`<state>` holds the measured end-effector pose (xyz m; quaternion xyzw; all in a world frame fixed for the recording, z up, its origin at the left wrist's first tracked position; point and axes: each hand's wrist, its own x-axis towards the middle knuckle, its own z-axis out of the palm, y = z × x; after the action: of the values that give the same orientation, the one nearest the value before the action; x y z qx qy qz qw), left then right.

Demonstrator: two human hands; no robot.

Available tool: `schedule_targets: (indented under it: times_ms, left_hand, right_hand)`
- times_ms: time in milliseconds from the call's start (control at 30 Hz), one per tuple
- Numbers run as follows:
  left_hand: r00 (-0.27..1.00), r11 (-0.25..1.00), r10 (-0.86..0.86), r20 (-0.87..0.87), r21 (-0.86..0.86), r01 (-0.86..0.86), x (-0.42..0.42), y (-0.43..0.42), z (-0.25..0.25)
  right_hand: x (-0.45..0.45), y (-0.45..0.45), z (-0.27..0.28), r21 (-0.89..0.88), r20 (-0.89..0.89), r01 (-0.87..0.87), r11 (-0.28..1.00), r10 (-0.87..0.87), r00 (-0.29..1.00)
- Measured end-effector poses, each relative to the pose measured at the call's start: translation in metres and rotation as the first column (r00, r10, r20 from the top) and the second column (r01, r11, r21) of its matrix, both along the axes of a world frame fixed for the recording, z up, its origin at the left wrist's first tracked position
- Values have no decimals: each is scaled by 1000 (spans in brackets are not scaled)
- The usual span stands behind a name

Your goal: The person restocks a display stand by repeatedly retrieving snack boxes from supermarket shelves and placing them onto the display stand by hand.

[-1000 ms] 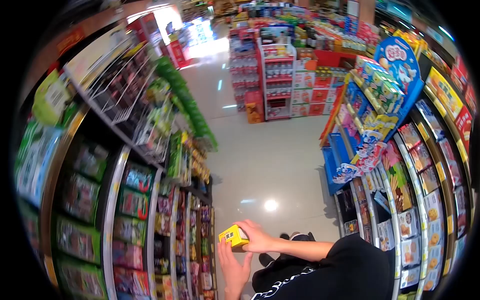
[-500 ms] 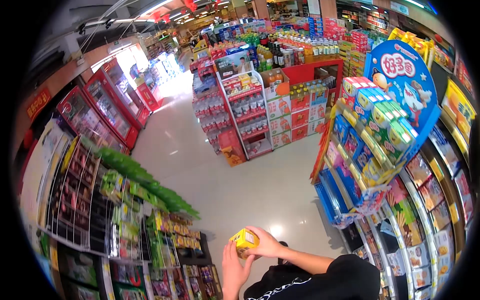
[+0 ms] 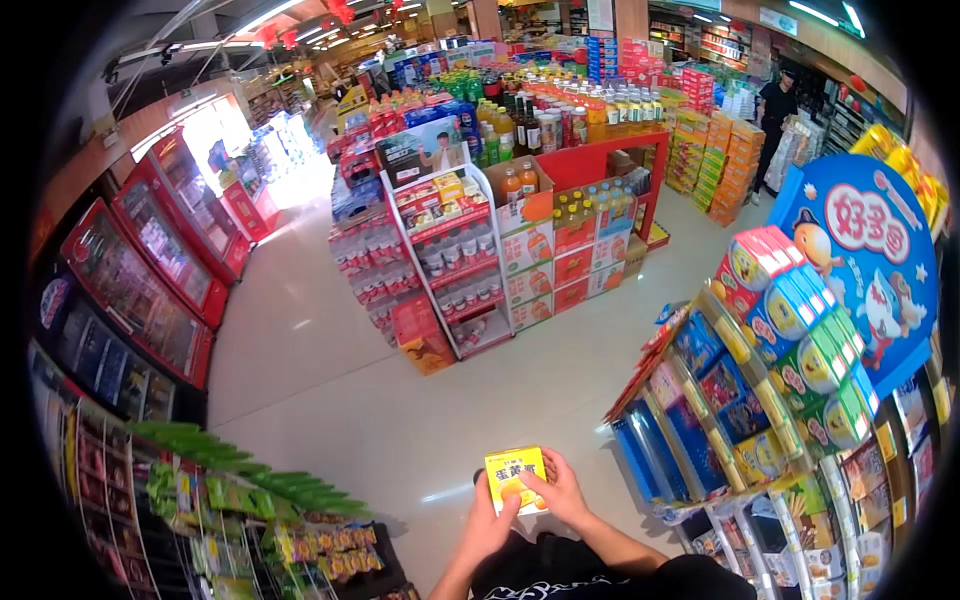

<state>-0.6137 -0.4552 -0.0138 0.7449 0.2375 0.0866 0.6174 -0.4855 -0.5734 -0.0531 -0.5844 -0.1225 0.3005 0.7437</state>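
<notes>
A small yellow snack box (image 3: pixel 514 462) with black Chinese characters and a picture on its front is held low in the head view, in front of my body. At its left side my left hand (image 3: pixel 488 524) grips the lower edge, thumb on the front. My right hand (image 3: pixel 562 493) closes on the right side, its thumb lying across the front face. The fingers behind the box are hidden. The front panel faces up toward me.
To the right stands a blue display rack (image 3: pixel 690 400) of snack boxes with a rounded sign (image 3: pixel 870 270). A white drink shelf (image 3: pixel 455 265) stands ahead. Red fridges (image 3: pixel 150 270) line the left; hanging snacks (image 3: pixel 325 550) are lower left. A person (image 3: pixel 775 125) stands far right.
The box has turned so its printed front now faces me, and my right hand has shifted from its top to its right side. The view has swung, bringing a person into sight.
</notes>
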Motion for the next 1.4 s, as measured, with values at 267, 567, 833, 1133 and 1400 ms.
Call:
schedule_targets:
  times_ms: [267,567,833,1133,1400]
  left_hand:
    - [1000,999,-24,15,-22,25,166,146,-16]
    - [976,988,-10,218,-145,43,321,331,6]
    - [994,984,53,97,-177,-35,362,384,-27]
    - [982,951,109,156,270,-148,457,485,-44]
    - [929,810,268,254,463,-360,565,593,-25]
  right_hand:
    - [138,120,13,-186,127,-5,983,29,991]
    - [261,282,64,-209,324,-76,975,142,935]
    - [345,363,19,-405,334,-137,904,286,898]
    - [458,494,-5,-310,444,-123,943,258,858]
    - [565,606,21,-134,472,-175,975,218,854]
